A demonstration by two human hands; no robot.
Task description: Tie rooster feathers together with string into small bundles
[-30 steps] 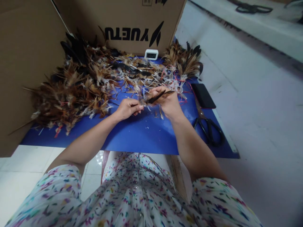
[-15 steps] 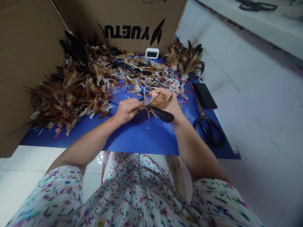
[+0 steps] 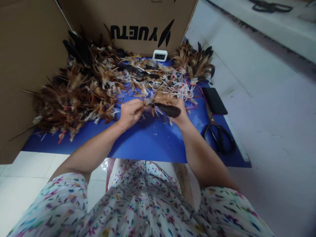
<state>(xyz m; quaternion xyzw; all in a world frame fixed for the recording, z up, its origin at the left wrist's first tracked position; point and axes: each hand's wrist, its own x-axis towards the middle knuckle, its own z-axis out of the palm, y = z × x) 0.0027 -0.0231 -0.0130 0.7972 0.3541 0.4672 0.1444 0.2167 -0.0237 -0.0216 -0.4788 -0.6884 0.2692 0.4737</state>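
Note:
Above the near part of the blue table, my left hand (image 3: pixel 130 113) is closed in a pinch on the quill end of a small feather bunch. That bunch of feathers (image 3: pixel 169 110) points right, with brown feathers and one broad black feather. Behind its tips sits my right hand (image 3: pixel 182 113). Its fingers are covered by the feathers, so I cannot make out whether they grip anything. Left of my hands lies a large heap of brown and black feathers (image 3: pixel 81 89). Beyond them, loose feathers and white and pink strips (image 3: pixel 184 90) are scattered.
A cardboard box (image 3: pixel 138 13) stands along the back, another cardboard panel (image 3: pixel 24 65) at left. A white digital clock (image 3: pixel 160 55) is by the box. At right are a feather pile (image 3: pixel 195 62), a black phone (image 3: pixel 214 100) and black-handled scissors (image 3: pixel 218 138) near the blue table's (image 3: pixel 148 148) edge.
My left hand has shifted slightly left and down with the feather bunch. My right hand's fingers, visible on the bunch before, are now behind the feathers.

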